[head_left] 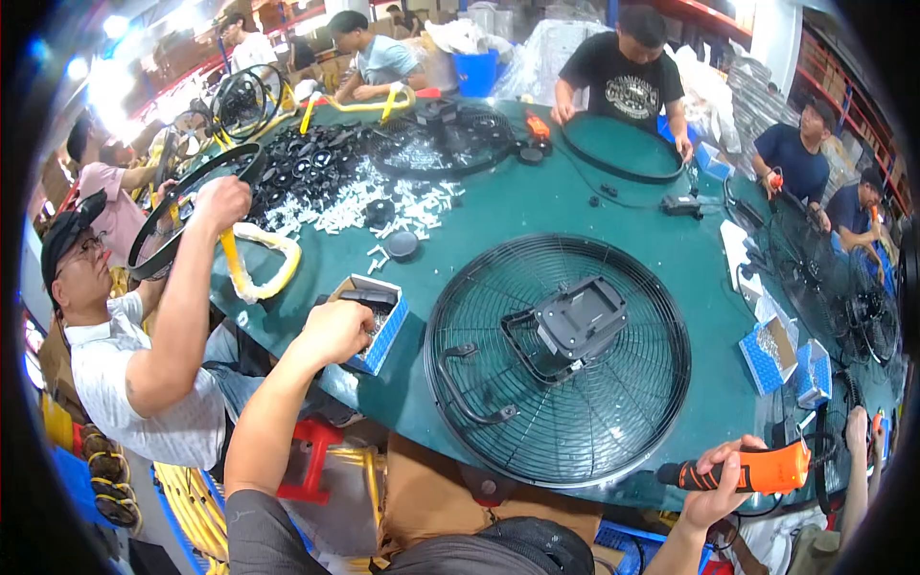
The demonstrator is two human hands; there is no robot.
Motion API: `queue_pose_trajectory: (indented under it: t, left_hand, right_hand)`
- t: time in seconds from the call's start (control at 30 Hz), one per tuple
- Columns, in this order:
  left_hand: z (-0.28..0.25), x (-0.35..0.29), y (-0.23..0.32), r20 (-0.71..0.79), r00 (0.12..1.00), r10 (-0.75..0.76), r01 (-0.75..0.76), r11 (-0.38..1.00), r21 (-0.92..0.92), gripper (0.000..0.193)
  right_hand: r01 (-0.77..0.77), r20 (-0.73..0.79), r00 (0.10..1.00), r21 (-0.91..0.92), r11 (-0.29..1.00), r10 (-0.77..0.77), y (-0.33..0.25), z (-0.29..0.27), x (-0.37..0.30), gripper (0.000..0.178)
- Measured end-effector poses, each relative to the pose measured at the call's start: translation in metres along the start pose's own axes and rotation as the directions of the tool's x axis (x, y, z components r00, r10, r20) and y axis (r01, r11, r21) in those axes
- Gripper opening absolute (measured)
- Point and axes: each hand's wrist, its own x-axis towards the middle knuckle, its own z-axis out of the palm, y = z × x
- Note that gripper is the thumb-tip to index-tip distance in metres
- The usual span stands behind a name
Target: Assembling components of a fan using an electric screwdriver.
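My left hand (335, 332) reaches into a small blue-and-white cardboard box (388, 335) that holds small metal screws. Its fingers are curled together, and what they pinch, if anything, is hidden. In my right hand (719, 489) is an orange-and-black electric screwdriver (778, 469), held near the table's front edge with its tip toward the left. Between my hands a round black fan guard (613, 412) lies flat on the green table. A black housing (582, 316) sits at its middle, and a curved black handle (460, 391) is on its left side.
White plastic pieces (412, 206) and black parts (307, 153) are heaped at the far left. A yellow tubular frame (259, 278) lies by a co-worker (144, 364) holding a black ring. Two more screw boxes (767, 356) (814, 374) stand right. Across the table another person (623, 86) handles a ring.
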Motion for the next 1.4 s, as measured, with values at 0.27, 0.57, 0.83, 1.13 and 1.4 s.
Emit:
queue_pose_trajectory:
  t: [0.27, 0.57, 0.83, 1.13, 1.4]
  left_hand:
    - [-0.005, -0.001, 0.001, 0.023, 1.000, -0.005, 0.005, 1.000, -0.010, 0.010]
    - [-0.004, -0.018, -0.003, -0.235, 0.970, -0.065, 0.003, 0.967, -0.256, 0.011]
    - [0.010, -0.031, -0.008, -0.518, 0.856, -0.016, -0.295, 0.806, -0.513, 0.019]
    - [0.057, -0.123, 0.136, -0.194, 0.966, 0.171, -0.106, -0.423, -0.900, 0.033]
    - [0.072, -0.152, 0.179, -0.703, 0.667, 0.248, -0.744, 0.161, -0.648, 0.047]
  right_hand:
    - [0.021, -0.005, 1.000, -0.028, 0.999, -0.021, -0.004, 0.001, -0.006, 0.034]
    - [0.019, 0.059, 0.998, -0.062, 0.998, -0.015, -0.011, 0.008, -0.008, 0.033]
    - [-0.003, 0.194, 0.981, 0.033, 0.999, -0.004, -0.026, 0.014, -0.008, 0.033]
    - [-0.085, 0.247, 0.967, 0.565, 0.821, -0.070, -0.080, 0.076, -0.029, 0.034]
    - [-0.277, 0.416, 0.909, 0.582, 0.764, 0.013, -0.084, 0.109, -0.054, 0.038]
